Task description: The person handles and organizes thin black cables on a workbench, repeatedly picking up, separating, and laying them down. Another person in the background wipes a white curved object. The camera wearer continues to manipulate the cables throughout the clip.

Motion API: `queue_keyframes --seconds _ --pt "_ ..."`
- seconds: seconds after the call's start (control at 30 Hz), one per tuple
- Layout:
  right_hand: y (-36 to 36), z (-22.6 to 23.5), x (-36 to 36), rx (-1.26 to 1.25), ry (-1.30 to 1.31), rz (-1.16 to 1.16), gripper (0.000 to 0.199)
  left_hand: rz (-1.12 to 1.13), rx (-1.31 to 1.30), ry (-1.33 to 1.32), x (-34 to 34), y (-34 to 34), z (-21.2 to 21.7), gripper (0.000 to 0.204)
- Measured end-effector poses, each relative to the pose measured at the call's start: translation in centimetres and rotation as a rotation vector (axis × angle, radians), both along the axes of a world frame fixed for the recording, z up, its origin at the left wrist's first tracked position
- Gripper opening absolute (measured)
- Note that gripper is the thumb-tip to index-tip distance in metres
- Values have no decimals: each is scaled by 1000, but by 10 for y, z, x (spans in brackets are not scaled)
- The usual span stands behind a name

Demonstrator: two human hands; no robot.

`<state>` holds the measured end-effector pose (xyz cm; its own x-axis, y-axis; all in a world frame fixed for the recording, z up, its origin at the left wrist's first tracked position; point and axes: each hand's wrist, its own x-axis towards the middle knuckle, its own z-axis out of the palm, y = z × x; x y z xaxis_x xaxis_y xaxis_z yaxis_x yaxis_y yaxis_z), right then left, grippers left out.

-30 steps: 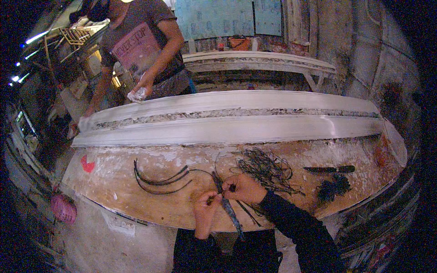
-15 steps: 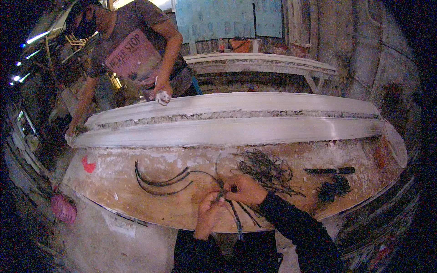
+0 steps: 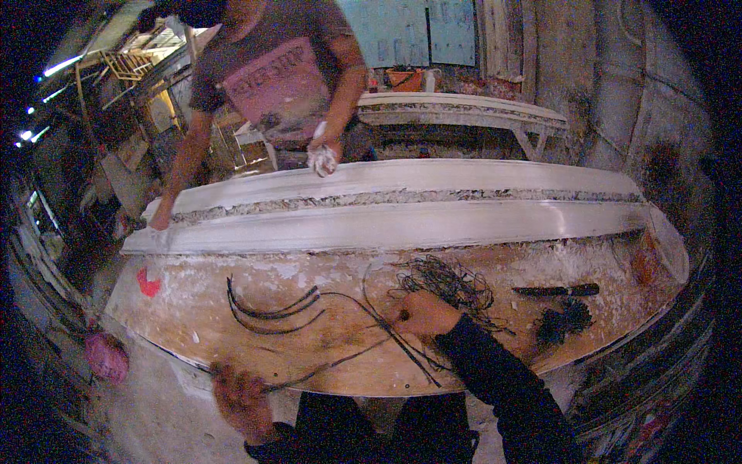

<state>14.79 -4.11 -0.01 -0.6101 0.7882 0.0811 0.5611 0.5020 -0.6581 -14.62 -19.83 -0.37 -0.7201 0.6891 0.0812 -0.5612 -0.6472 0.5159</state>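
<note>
Low at the left, past the board's near edge, my left hand is closed on one end of a thin dark strip; motion blurs its fingers slightly. The strip runs taut rightward toward my right hand, whose fingers are pinched on it above the board. Two more dark strips cross beneath my right hand and lie on the wood. Several curved dark strips rest to the left. Just behind my right hand is a tangled heap of dark strands.
A knife with a black handle and a dark bundle of strands lie on the right of the worn wooden board. Long white panels stretch across behind. Beyond them a co-worker leans over, one hand holding something white.
My left hand has swung from beside my right hand out to the lower left, drawing the strip out. My right hand has stayed nearly in place. The co-worker has shifted right.
</note>
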Motion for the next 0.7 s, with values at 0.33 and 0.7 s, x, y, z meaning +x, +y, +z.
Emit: queue_keyframes --seconds 0.33,0.7 --pt "1 3 2 162 -116 -53 47 281 -203 233 -54 -35 28 19" --pt "-5 2 1 -657 525 -34 50 -137 -574 1429 36 20 38 9"
